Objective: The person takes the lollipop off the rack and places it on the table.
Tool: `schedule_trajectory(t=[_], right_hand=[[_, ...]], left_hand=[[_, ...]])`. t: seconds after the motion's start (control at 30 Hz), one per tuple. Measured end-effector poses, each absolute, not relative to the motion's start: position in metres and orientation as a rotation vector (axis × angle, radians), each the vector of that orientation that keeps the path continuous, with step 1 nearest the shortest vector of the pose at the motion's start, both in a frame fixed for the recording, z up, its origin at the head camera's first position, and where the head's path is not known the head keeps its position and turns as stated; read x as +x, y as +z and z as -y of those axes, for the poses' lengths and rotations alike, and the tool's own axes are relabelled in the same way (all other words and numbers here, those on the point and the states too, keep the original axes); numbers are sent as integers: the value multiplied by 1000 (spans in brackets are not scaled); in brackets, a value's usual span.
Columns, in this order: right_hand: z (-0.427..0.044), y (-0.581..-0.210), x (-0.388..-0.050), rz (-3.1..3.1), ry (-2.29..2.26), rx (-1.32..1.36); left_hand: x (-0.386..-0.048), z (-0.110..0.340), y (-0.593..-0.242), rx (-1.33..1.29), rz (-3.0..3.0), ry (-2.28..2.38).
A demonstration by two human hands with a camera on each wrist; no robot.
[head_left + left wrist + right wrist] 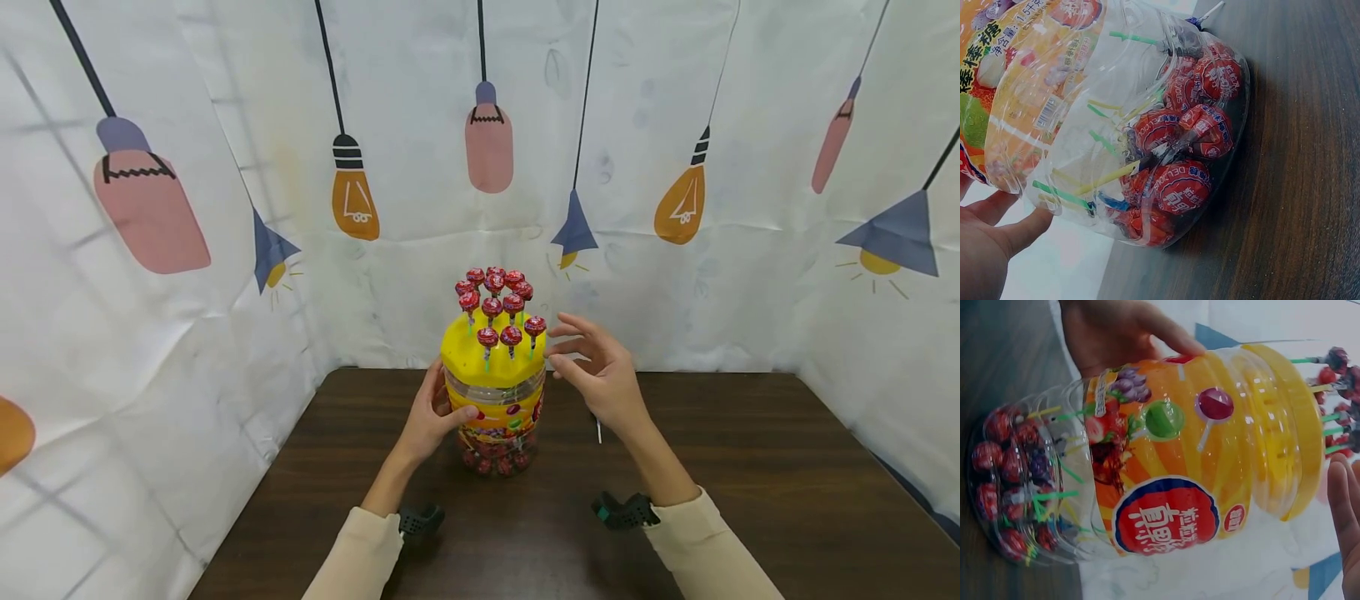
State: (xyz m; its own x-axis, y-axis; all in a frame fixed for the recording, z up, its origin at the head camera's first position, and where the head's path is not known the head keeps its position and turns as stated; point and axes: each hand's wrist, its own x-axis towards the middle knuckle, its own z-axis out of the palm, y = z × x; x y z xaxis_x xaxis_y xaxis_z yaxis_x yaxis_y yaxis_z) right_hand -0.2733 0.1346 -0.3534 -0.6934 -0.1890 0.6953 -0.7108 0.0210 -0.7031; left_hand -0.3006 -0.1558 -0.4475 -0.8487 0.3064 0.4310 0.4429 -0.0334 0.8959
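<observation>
Shining, round and clear, a plastic jar (498, 433) has wrapped red lollipops (492, 308) in its smooth yellow lid (457, 358). A brown wooden table (727, 467) lies under the left hand (432, 418) and right hand (606, 375), wrinkly white cloth (765, 300) behind them. The jar stands between: the left grips it; the right, fingers loose, seems empty.

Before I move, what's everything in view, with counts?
Dark wood-grain table: 1, brown, foreground
Round clear plastic jar: 1, transparent, orange label, on table
Plastic lid: 1, yellow, on jar
Round wrapped lollipops: 12 visible, red, upright in lid
Lollipops inside: many, mostly red, jar bottom
Loose wrapped lollipop: 1, purple, on table
Cloth backdrop with printed lamps: at least 1, white, behind table
Cloth sleeves: 2, cream, head view's bottom
Wrist devices: 2, black, beside sleeves
Left hand: 1, bare, holding jar's left side
Right hand: 1, bare, beside lid's right edge
</observation>
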Motion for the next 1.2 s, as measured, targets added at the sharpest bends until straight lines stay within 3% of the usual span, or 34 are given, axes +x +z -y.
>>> schedule_trajectory(t=[0.6,1.2], right_hand=[[-118,-342,-286,1921,1481,1078],[-115,-336,-290,1872,1514,1026]], left_hand=[[-300,156,-448,-829,2104,-2041],[-299,156,-446,-818,2116,-2022]])
